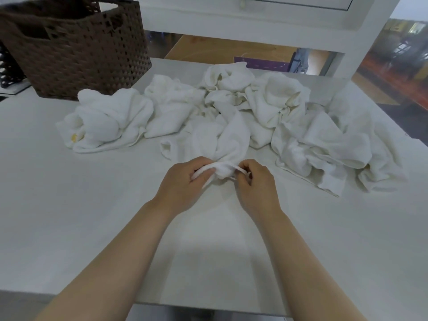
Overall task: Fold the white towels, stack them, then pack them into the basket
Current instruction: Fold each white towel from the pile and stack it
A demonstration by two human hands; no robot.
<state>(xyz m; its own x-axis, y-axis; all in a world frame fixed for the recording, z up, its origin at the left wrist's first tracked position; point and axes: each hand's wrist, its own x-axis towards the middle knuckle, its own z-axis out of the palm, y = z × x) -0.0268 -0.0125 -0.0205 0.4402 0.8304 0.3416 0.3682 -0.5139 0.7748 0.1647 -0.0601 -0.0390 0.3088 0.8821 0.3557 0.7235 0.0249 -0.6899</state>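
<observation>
Both hands are pinching one white towel [220, 140] by its bunched near end: the left hand [183, 184] and right hand [254, 181] are curling fingers round it, just in front of the towel pile [289, 126]. The basket [76, 47] is sitting behind the pile's left end.

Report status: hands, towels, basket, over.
Left hand and right hand both pinch one towel by its edge. Other towels crumpled, none folded. Basket far left, unobstructed.
</observation>
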